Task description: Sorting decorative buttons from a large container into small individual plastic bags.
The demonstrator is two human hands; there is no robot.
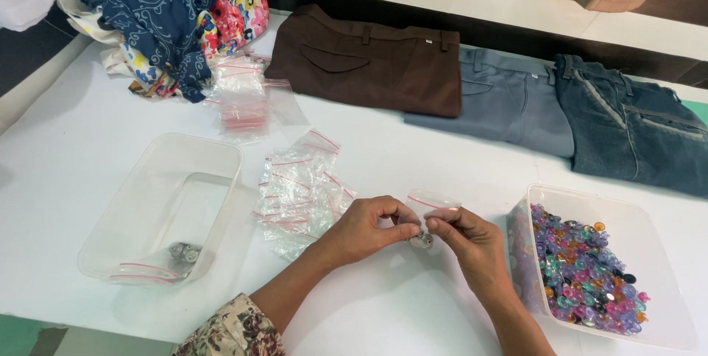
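White tabletop [413, 304], lit evenly, viewed from above. Along the far edge: brown trousers [369, 61], grey trousers [509, 101], dark jeans [634, 123], and a heap of patterned fabric [177, 16] at far left.

Left hand [365, 229] and right hand [468, 242] meet at table centre over one small clear zip bag [431, 205] with a red seal strip. Both hands are closed in a pinch: thumb and fingertips of each grip the bag near its lower part, where a few small metallic buttons [422, 240] sit inside.

Loose pile of empty zip bags [302, 190] lies just left of the hands; a second stack [243, 98] lies nearer the fabric. Clear tub [221, 153] at left holds one filled bag. Tub at right [649, 216] holds many coloured plastic buttons [582, 267].

Judgement: step in hand looks like packing, with buttons settled in the bag and the mouth not yet pressed shut. Next move would call for fingers sliding up to the red strip and an even squeeze along it, bag upright so nothing spills.
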